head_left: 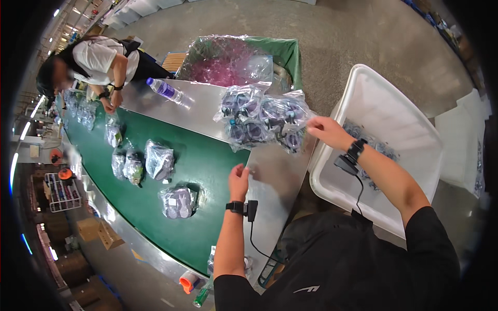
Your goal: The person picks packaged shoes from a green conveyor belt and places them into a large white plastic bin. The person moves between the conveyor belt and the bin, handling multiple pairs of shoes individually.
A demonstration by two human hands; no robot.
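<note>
On the metal table, clear plastic bags (284, 111) with grey-purple rounded items lie in a pile; what the items are I cannot make out. At the pile's right edge is my right hand (328, 133), its fingers bent and closed at the clear plastic of one bag. My left hand (238, 181) hovers by the border of the green conveyor belt (218, 155) and the metal table (272, 171), fingers slightly apart and nothing in them. Nearest to it on the belt is another filled bag (178, 201). Both wrists wear black bands with small devices and cables.
A white tub (332, 186) with small bagged pieces stands at right. Behind the table is a green-lined bin (291, 49) with clear and pink plastic. A water bottle (168, 92) lies on the metal surface. Across the belt, a person (98, 59) handles bags. An orange tape dispenser (187, 282) sits low.
</note>
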